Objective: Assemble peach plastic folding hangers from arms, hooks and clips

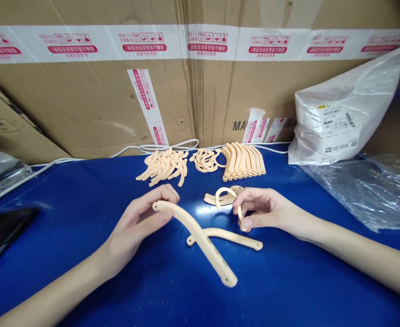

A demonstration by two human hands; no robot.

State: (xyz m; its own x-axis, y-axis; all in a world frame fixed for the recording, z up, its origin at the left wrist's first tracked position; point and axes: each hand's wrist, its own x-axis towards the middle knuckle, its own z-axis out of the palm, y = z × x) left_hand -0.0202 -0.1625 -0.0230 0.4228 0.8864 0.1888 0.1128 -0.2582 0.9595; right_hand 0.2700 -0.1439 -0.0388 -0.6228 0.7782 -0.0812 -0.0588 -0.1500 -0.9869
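Observation:
My left hand [136, 222] pinches one end of a long curved beige plastic strip [200, 238], whose far end points toward me above the blue table [84, 200]. My right hand [263, 209] is closed on a thin beige curved loop piece [225, 193]. A second long beige strip [225, 236] lies flat on the table between my hands. A few more beige pieces [216, 200] lie just behind my right hand's fingers.
Three groups of beige parts sit at the back: a loose pile [164, 165], thin loops [204, 160] and a neat row [244, 160]. Cardboard boxes [193, 91] wall the back. Plastic bags [343, 122] lie right, a white cable [84, 159] and a dark object [2, 231] left.

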